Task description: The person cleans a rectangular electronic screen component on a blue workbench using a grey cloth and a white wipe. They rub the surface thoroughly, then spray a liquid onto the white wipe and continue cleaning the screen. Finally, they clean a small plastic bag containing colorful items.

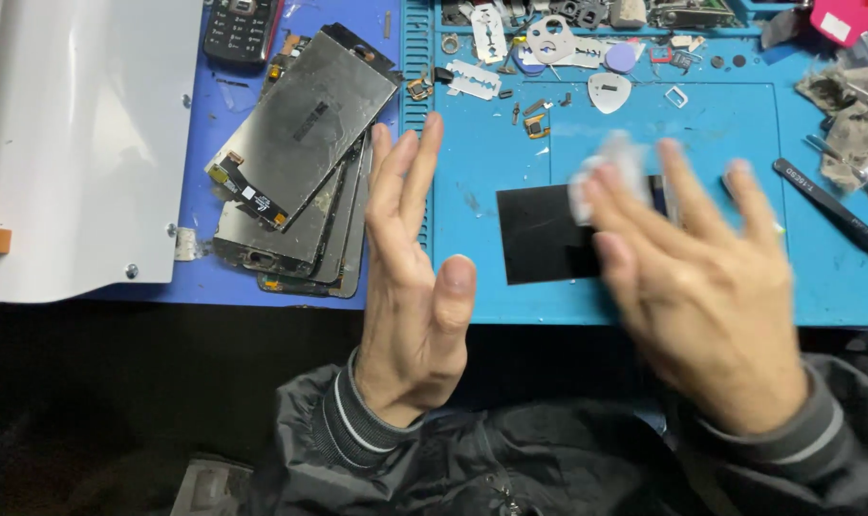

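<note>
My left hand (410, 277) hovers over the front edge of the blue work mat (739, 134), fingers straight and apart, palm turned to the right, holding nothing. My right hand (687, 287) is blurred with motion over a black phone screen (539, 234) lying flat on the mat. Its fingertips press a small crumpled whitish wipe (606, 172) at the screen's right part. The screen's right end is hidden under that hand.
A stack of several dismantled phone displays (300, 153) lies left of the mat. Black tweezers (835, 205) rest at the right edge. Razor blades (472, 81), guitar-pick openers (609, 91) and small parts litter the mat's back. A grey metal sheet (80, 143) covers the far left.
</note>
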